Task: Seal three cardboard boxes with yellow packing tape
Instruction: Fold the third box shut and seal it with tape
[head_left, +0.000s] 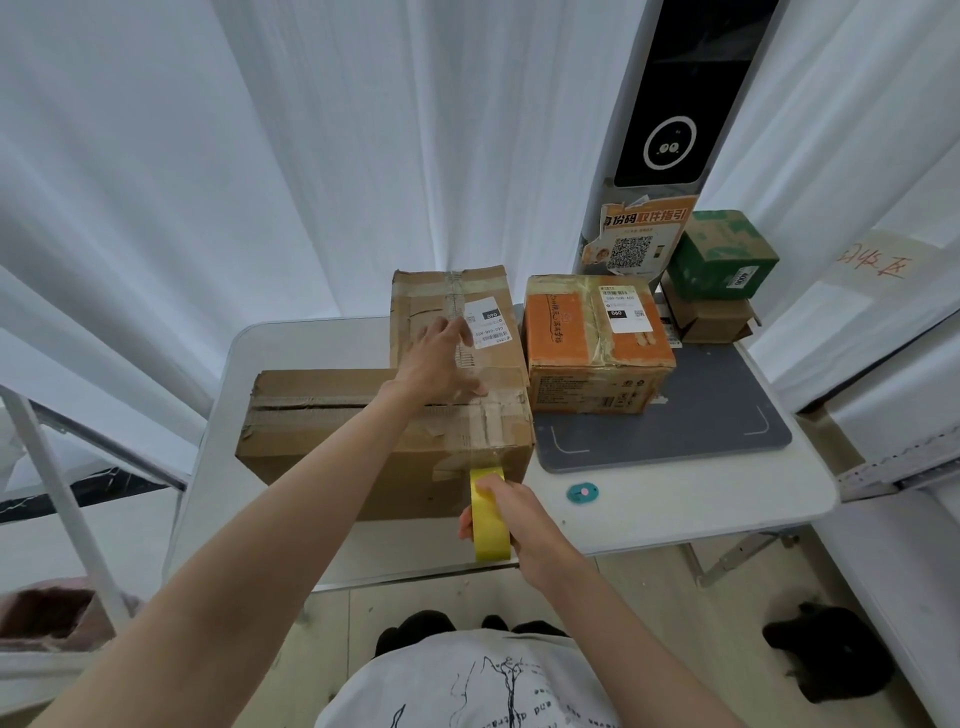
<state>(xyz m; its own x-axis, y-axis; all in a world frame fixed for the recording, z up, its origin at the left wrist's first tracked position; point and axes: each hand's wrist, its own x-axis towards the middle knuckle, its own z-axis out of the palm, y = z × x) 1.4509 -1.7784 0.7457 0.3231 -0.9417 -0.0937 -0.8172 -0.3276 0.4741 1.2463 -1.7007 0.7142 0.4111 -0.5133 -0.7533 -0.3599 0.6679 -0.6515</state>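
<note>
Yellow tape roll (491, 519), gripped in the right hand (511, 519), runs a strip down the near box (363, 441) on the tabletop (675, 499); left hand (441, 364) presses flat, fingers straight. Sealing looks barely begun; other boxes seemingly remain.

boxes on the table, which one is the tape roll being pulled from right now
The large plain brown box nearest the person: the left hand presses its top, the right hand holds the yellow tape roll at its near side. The orange box stands untouched.

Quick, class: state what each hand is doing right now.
Left hand: open, pressing flat on the large cardboard box.
Right hand: gripping the yellow tape roll.
</note>
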